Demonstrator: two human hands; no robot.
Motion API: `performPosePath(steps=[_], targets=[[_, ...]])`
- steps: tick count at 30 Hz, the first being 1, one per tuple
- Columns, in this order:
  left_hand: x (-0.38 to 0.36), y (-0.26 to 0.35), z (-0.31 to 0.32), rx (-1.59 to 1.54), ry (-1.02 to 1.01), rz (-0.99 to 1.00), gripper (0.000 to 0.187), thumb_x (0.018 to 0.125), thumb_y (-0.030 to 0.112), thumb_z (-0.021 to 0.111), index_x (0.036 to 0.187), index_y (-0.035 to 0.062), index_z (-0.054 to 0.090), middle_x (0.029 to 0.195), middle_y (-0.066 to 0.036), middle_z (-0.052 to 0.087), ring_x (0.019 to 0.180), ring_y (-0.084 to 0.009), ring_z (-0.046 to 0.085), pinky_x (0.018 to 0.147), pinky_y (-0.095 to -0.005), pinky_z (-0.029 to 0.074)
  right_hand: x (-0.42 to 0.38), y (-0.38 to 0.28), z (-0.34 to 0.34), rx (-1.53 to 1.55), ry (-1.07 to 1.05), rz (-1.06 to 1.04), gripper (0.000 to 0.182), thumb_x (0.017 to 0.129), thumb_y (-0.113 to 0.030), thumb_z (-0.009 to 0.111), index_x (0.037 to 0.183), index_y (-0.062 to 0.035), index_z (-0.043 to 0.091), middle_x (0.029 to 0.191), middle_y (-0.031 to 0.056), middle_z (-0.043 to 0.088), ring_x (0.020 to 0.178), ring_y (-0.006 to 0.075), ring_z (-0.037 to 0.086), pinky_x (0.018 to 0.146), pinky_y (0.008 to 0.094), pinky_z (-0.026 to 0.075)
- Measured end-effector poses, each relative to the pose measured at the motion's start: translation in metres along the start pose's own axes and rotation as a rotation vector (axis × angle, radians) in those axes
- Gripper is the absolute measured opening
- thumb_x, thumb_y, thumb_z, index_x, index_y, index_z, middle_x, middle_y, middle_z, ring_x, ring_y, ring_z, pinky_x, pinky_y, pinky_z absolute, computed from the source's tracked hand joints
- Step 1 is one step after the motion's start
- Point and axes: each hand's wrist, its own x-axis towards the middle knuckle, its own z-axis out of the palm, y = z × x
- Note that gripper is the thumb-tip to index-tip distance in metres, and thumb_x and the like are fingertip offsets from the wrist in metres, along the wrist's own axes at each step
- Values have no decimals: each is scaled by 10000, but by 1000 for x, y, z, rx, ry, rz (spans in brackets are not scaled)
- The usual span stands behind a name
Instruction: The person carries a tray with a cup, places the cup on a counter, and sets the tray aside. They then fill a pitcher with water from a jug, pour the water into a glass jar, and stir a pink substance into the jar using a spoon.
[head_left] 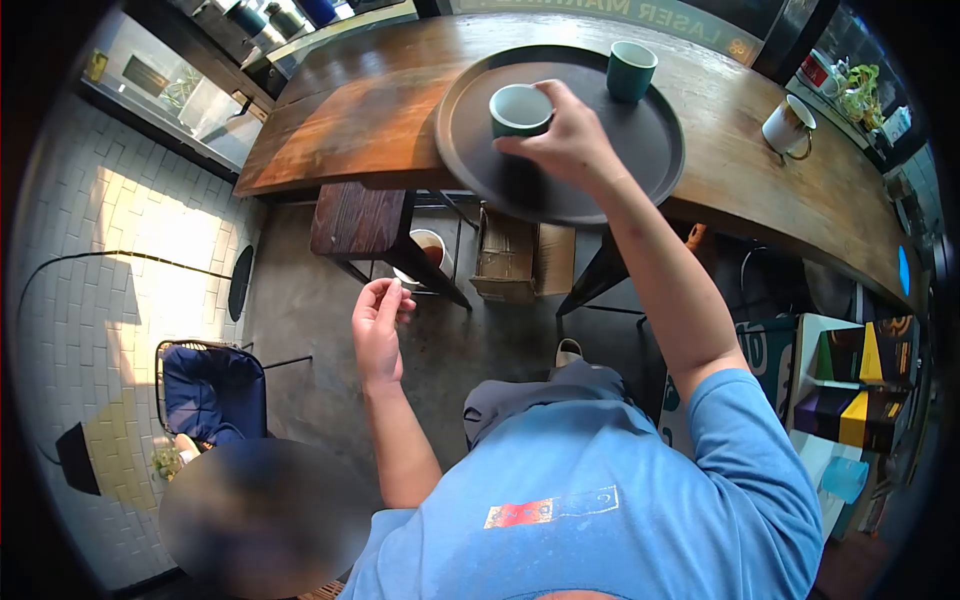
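Observation:
My right hand (568,138) is closed around a dark green cup (519,128) with a pale inside, over the left part of a round dark tray (468,165). The thumb and fingers grip the side of the cup. A second green cup (630,78) stands upright near the tray's back right rim. My left hand (380,325) is in the air in front of the table, below the tray in this view. Its fingers are curled in with the thumb against them, and nothing shows between them.
The tray rests on a long wooden table (340,125) by the window. A white and brown mug (788,127) stands to the right. Below are a wooden stool (362,222), a white bucket (428,250) and a cardboard box (505,262). A dark blue chair (215,392) stands at left.

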Motion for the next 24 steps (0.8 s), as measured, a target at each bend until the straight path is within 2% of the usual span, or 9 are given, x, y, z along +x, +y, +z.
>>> performPosePath(steps=[3,6,11,15,17,19,21,23,24], targets=[[17,2,35,-32,-22,10,139,913,172,616,983,53,599,856,-9,625,749,-72,563,657,-212,409,6,-9,-3,13,-99,44,773,627,-317,844,1212,30,477,1138,236,603,1094,351,580,935,379,464],[30,6,59,-13,-76,21,130,913,166,617,976,53,602,854,-7,625,746,-69,556,658,-210,406,9,-11,-3,-15,-90,31,734,629,-310,842,1177,20,484,1100,226,612,1072,345,585,917,384,469],[70,4,76,-16,-146,56,110,918,146,610,963,46,602,831,3,612,741,-66,548,650,-202,402,12,-5,5,-3,-59,-19,742,632,-282,848,1206,5,477,1129,209,614,1076,333,593,908,376,475],[96,20,82,34,-253,44,117,918,153,615,965,47,596,826,-4,607,720,-58,543,626,-195,404,-6,-5,-3,37,-40,8,868,621,-313,867,1297,-8,417,1141,201,607,1062,332,594,904,389,477],[109,29,75,57,-290,66,146,928,168,603,1002,44,582,852,-11,607,745,-68,552,635,-190,394,-23,-8,-26,-5,91,-42,884,644,-308,864,1336,-22,394,1095,156,620,988,248,605,855,347,490],[121,37,67,39,-231,66,143,923,163,609,1005,47,584,851,-10,608,727,-60,551,614,-181,390,-41,-2,-61,1,259,-91,740,718,-278,824,1264,7,413,957,86,593,857,156,571,782,252,485],[138,43,62,107,-259,165,129,921,160,612,1002,62,591,842,-1,607,716,-50,547,603,-177,386,-71,35,-74,190,607,122,599,804,-230,761,1223,0,400,832,22,520,709,62,459,651,159,427],[160,51,68,225,-233,208,113,917,149,615,984,60,600,831,-1,604,711,-50,536,617,-184,392,-94,58,-78,323,886,188,554,874,-236,684,1237,-21,324,787,7,487,623,52,434,535,163,387],[173,54,75,285,-241,307,100,912,139,620,962,52,609,816,-1,598,695,-57,517,634,-205,410,-102,55,-73,317,886,191,554,874,-236,684,1237,-21,324,787,7,487,623,52,434,535,163,387]])
